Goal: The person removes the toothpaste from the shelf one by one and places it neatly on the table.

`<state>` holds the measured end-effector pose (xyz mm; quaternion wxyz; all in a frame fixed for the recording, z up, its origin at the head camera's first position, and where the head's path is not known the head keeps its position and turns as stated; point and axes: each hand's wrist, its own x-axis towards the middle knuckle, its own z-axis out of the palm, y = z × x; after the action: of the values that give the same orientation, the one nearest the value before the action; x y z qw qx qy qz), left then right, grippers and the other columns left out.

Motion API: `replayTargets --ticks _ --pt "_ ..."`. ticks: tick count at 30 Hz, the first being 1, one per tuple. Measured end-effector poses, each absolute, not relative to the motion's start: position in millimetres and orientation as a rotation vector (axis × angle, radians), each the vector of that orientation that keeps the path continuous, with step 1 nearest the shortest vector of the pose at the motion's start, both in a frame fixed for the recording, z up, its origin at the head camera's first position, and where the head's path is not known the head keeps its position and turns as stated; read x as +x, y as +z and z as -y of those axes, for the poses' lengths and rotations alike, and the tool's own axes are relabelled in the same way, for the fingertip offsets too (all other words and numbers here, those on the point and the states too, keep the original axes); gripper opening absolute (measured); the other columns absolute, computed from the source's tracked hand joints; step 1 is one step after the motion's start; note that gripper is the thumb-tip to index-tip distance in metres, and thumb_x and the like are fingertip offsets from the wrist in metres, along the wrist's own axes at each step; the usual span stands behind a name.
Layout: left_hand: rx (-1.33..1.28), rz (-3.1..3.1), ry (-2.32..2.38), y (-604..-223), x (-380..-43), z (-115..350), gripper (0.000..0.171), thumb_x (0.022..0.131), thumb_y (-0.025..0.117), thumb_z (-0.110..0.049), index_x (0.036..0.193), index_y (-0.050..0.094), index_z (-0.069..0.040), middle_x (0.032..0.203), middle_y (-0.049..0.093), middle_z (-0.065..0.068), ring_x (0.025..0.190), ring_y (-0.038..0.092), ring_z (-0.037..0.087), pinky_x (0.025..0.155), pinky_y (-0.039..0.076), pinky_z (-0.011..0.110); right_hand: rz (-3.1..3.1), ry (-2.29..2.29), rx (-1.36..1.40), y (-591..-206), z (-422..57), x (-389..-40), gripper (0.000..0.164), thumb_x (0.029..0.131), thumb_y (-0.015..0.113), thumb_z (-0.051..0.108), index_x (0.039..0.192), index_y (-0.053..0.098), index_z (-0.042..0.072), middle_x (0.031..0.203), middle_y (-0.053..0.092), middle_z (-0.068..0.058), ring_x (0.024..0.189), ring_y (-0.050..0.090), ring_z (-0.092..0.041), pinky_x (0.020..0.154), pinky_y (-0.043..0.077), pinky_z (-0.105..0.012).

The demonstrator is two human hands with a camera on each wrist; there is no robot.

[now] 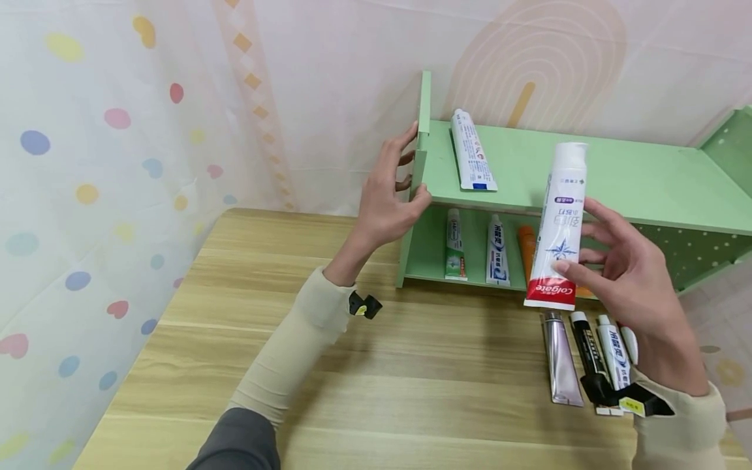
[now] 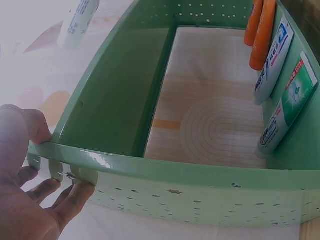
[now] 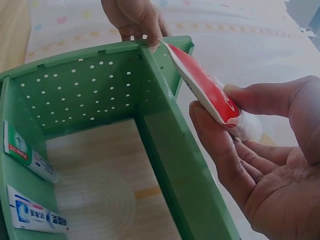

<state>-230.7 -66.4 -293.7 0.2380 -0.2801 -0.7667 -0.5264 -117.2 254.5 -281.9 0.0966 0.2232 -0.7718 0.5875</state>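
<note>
My right hand (image 1: 637, 277) pinches a white Colgate toothpaste tube (image 1: 565, 225) near its red crimped end, with the cap pointing up. It hangs in front of the upper shelf. In the right wrist view the thumb (image 3: 265, 97) lies against the red part. My left hand (image 1: 390, 192) grips the side panel (image 1: 420, 163) of a green two-tier shelf (image 1: 617, 173), its thumb at the front edge and fingers on the outer face. One white toothpaste tube (image 1: 472, 153) lies at the left of the upper tier.
Below stand a green-and-white tube (image 1: 455, 248), a blue-and-white tube (image 1: 497, 251) and orange tubes (image 2: 262, 35). On the wooden table (image 1: 411, 378), in front of the shelf, lie a silvery-pink tube (image 1: 563, 362), a black tube (image 1: 589, 346) and a white tube (image 1: 614, 352). A patterned curtain (image 1: 329, 78) hangs behind.
</note>
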Motion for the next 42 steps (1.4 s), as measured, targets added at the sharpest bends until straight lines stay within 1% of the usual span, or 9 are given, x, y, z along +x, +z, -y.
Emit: replayTargets --ticks 7,12,17,23,28,31,36,42 --pt "-0.771 2.093 -1.435 -293.5 -230.5 67.1 0.081 0.085 0.059 -0.001 0.161 0.033 -0.014 0.159 0.041 0.007 0.134 0.058 0.028 0.091 0.062 0.033 2.283 1.758 0.689 -294.5 -254.8 -109.6 0.086 0.082 0.064 -0.025 0.158 0.038 0.006 0.120 0.072 0.006 0.092 0.076 -0.004 0.061 0.059 -0.018" --pt "-0.778 2.090 -1.437 -293.8 -230.8 66.7 0.081 0.085 0.059 -0.001 0.161 0.033 -0.013 0.158 0.041 0.008 0.134 0.058 0.028 0.091 0.062 0.033 2.304 1.741 0.680 -305.4 -255.3 -105.2 0.088 0.081 0.063 -0.026 0.159 0.036 0.006 0.122 0.071 0.007 0.092 0.076 -0.004 0.066 0.060 -0.018" --pt "-0.770 2.097 -1.441 -294.1 -231.0 66.2 0.081 0.085 0.060 0.000 0.161 0.033 -0.015 0.158 0.041 0.007 0.134 0.057 0.027 0.092 0.062 0.033 2.294 1.739 0.722 -317.3 -256.8 -101.3 0.088 0.081 0.063 -0.027 0.158 0.035 0.004 0.122 0.070 0.008 0.090 0.075 -0.003 0.069 0.061 -0.018" --pt "-0.770 2.094 -1.447 -293.6 -230.8 65.6 0.081 0.085 0.060 0.001 0.160 0.034 -0.015 0.158 0.041 0.008 0.134 0.057 0.028 0.093 0.061 0.034 2.255 1.835 0.798 -331.4 -260.1 -97.7 0.090 0.080 0.061 -0.031 0.159 0.031 0.000 0.123 0.071 0.005 0.100 0.075 -0.006 0.068 0.062 -0.022" --pt "-0.767 2.098 -1.444 -293.4 -229.9 65.9 0.081 0.085 0.060 0.000 0.160 0.033 -0.013 0.158 0.041 0.008 0.134 0.057 0.028 0.093 0.061 0.033 2.257 1.896 0.804 -342.7 -263.2 -94.0 0.091 0.080 0.060 -0.031 0.159 0.030 0.000 0.126 0.070 0.006 0.102 0.075 -0.007 0.065 0.062 -0.024" --pt "-0.769 2.095 -1.443 -293.0 -229.2 66.4 0.081 0.084 0.060 0.000 0.160 0.033 -0.012 0.158 0.041 0.009 0.134 0.057 0.029 0.093 0.061 0.033 2.277 1.902 0.771 -348.8 -263.1 -91.4 0.090 0.080 0.061 -0.031 0.159 0.031 0.000 0.123 0.071 0.005 0.101 0.075 -0.007 0.062 0.061 -0.025" --pt "-0.768 2.104 -1.451 -292.9 -228.5 66.5 0.081 0.085 0.060 0.000 0.161 0.033 -0.014 0.158 0.041 0.008 0.135 0.057 0.028 0.094 0.061 0.033 2.304 1.886 0.749 -359.3 -262.7 -87.3 0.089 0.079 0.063 -0.030 0.158 0.032 0.000 0.118 0.072 0.004 0.094 0.075 -0.007 0.057 0.060 -0.024" --pt "-0.772 2.095 -1.443 -294.0 -230.2 66.5 0.081 0.085 0.059 -0.001 0.161 0.033 -0.014 0.158 0.041 0.008 0.134 0.057 0.028 0.092 0.061 0.033 2.357 1.866 0.685 -372.2 -264.2 -81.5 0.087 0.080 0.065 -0.027 0.157 0.034 0.000 0.117 0.072 0.006 0.091 0.075 -0.007 0.058 0.060 -0.024"
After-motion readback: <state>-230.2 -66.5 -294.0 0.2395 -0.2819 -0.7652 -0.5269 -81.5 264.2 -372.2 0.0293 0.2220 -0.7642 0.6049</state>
